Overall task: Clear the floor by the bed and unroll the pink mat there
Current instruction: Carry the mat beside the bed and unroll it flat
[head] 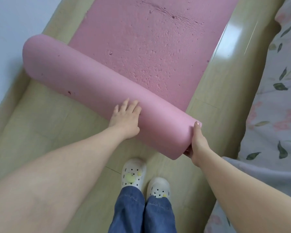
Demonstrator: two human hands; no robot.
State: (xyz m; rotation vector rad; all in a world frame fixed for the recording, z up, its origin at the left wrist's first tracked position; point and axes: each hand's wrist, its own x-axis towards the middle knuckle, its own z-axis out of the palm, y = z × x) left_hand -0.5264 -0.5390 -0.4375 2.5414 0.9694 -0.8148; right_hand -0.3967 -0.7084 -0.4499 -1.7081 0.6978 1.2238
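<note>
The pink mat (149, 41) lies partly unrolled on the pale floor, its flat part stretching away from me. The rest forms a thick roll (84, 81) lying slantwise across the floor just in front of my feet. My left hand (126, 116) rests flat against the near side of the roll, fingers spread. My right hand (197, 142) grips the roll's right end, thumb on top and fingers over the end face. The bed (279, 98), covered in a floral sheet, runs along the right.
A white wall (10, 31) stands on the left, close to the roll's far end. My feet in white clogs (133, 174) stand directly behind the roll. A strip of glossy floor (233, 47) separates the mat from the bed.
</note>
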